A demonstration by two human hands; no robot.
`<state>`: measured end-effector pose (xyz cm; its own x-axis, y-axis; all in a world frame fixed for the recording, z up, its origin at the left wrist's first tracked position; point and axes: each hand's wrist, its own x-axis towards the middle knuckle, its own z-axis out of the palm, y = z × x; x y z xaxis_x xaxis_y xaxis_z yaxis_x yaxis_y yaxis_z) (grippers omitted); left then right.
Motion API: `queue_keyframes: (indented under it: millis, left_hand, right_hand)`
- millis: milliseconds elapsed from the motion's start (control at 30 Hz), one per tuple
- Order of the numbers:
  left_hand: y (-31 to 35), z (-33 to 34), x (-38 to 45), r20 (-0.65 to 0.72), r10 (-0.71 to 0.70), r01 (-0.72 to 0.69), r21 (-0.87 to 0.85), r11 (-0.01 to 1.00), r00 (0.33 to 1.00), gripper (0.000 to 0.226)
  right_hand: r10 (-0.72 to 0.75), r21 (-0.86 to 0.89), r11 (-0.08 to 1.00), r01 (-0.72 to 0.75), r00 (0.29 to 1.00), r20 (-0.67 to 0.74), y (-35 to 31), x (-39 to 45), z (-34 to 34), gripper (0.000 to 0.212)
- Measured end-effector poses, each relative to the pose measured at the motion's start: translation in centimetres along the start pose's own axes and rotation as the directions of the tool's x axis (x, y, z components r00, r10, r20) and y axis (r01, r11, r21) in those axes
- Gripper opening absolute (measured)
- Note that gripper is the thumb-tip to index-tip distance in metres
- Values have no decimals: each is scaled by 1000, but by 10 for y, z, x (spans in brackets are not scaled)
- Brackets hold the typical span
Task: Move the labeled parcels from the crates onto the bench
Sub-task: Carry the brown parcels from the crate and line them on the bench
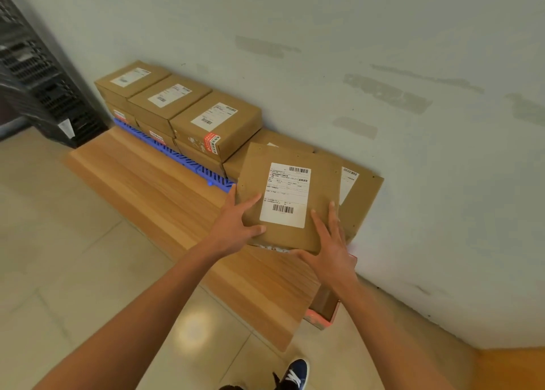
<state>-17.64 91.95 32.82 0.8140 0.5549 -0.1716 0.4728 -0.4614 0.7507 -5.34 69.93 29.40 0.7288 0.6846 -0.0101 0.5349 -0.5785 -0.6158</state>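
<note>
Pale wall behind the wooden desk (165, 189) w/ stacked boxes (216, 124) upper left; both hands, left hand (236, 227) & right hand (333, 242), fingers gripping the labeled parcel (290, 195) at frame centre, mid-transfer, apparently next needs lowering flat onto desk.

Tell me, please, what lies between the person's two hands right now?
In the head view, a flat brown parcel with a white shipping label sits between the left hand and the right hand, both of which hold it.
</note>
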Motion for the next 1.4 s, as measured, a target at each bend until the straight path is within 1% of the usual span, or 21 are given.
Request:
queue_keyframes:
  millis: [100,200,367,500,600,733,867,933,1000,1100,1167,1233,1267,1333,1400]
  left_hand:
    - [2,-9,12,2,-12,12,22,1000,1000,86]
    - [2,-14,25,24,-19,19,32,999,1000,86]
    - [-5,-24,50,78,-50,48,24,999,996,87]
    - [-18,-35,81,129,-46,43,20,999,991,87]
    - [-35,-44,111,167,-14,12,12,1000,986,85]
    - [-58,-57,153,221,31,-39,31,999,975,76]
    - [-77,-72,190,275,110,-131,60,990,955,68]
    - [-86,-82,204,284,163,-201,108,974,945,62]
    - [-91,-94,219,278,247,-301,170,938,928,55]
    - [-93,-110,239,221,429,-476,249,843,876,44]
    - [-93,-120,254,184,506,-538,284,794,843,42]
    - [-95,-127,268,164,528,-550,330,767,833,45]
    - [-96,-130,274,164,517,-539,358,762,840,48]
    - [-99,-134,285,195,450,-488,437,756,872,56]
    - [-104,-136,293,235,395,-459,509,728,888,65]
  right_hand:
    - [-33,20,999,32,999,22,-1,15,2,104]
    - [-30,17,999,29,998,53,-2,27,5,104]
    - [10,-3,1000,-10,997,82,-6,45,19,103]
    - [61,-6,998,-61,996,71,-16,64,35,102]
    - [109,-22,994,-108,993,46,-26,86,47,101]
    - [195,-32,980,-195,981,13,-46,113,66,99]
    - [263,-16,965,-263,965,-16,-61,138,85,97]
    - [277,-4,961,-278,960,-43,-68,149,93,97]
    - [296,16,955,-296,953,-71,-73,161,100,97]
    - [332,29,943,-331,939,-94,-75,175,105,96]
    - [329,26,944,-328,939,-98,-74,185,104,97]
    - [324,7,946,-325,942,-87,-72,196,103,98]
    - [331,-5,943,-332,941,-76,-71,201,102,98]
    - [340,-26,939,-342,939,-57,-69,211,101,99]
    - [330,-36,942,-333,942,-60,-67,219,100,99]
